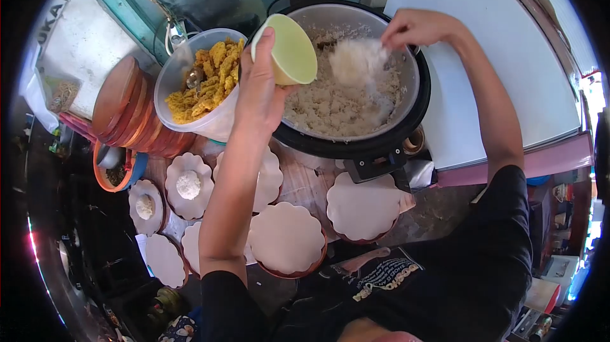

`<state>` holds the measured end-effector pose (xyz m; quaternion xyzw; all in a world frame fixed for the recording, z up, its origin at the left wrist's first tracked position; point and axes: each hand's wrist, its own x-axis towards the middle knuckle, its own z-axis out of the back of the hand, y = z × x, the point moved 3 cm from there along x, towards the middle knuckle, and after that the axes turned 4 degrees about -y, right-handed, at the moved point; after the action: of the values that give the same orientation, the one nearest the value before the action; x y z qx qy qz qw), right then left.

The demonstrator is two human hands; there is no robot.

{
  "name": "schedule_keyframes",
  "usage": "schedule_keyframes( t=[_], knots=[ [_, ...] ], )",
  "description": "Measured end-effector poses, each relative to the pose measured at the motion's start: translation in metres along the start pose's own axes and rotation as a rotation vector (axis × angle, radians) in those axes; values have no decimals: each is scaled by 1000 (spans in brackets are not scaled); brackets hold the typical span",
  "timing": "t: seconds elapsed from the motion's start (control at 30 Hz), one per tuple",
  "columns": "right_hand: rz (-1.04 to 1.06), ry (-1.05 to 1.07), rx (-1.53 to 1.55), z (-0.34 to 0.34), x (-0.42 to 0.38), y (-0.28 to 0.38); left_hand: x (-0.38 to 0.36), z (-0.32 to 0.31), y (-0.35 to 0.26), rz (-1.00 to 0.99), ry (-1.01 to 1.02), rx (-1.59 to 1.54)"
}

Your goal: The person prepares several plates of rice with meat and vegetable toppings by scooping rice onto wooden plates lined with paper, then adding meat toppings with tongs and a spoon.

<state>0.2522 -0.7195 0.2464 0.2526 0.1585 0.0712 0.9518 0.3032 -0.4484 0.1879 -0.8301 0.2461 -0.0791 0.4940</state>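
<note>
My left hand [259, 88] grips a pale green bowl [296, 49], tilted with its opening toward the right, at the near left rim of a large rice cooker [416, 110]. Cooked white rice [343, 110] lies loose in its metal pot. My right hand [419, 28] is closed at the pot's right rim around what looks like the handle of a rice scoop; a blurred white mound of rice [359, 62] sits at its end above the pot. The scoop itself is mostly hidden by rice and motion blur.
Left of the cooker stands a clear tub [166, 78] of yellow fried food [216, 65] with a spoon. Stacked brown plates [117, 100] rise beside it. Several paper-lined plates [287, 237] cover the table; two hold rice mounds [189, 185]. A white panel [489, 68] is at right.
</note>
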Motion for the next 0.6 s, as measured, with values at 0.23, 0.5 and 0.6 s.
schedule_keyframes(
  t=[0.23, 0.5, 0.6],
  knots=[
    [353, -945, -590, -27, -26, 81, 8, -29, 27, 185, 134, -279],
    [162, -979, -541, -16, -35, 75, 5, -32, 28, 181, 136, -319],
    [-110, -628, -692, -18, 11, 12, 0, -22, 14, 66, 112, -293]
  ],
)
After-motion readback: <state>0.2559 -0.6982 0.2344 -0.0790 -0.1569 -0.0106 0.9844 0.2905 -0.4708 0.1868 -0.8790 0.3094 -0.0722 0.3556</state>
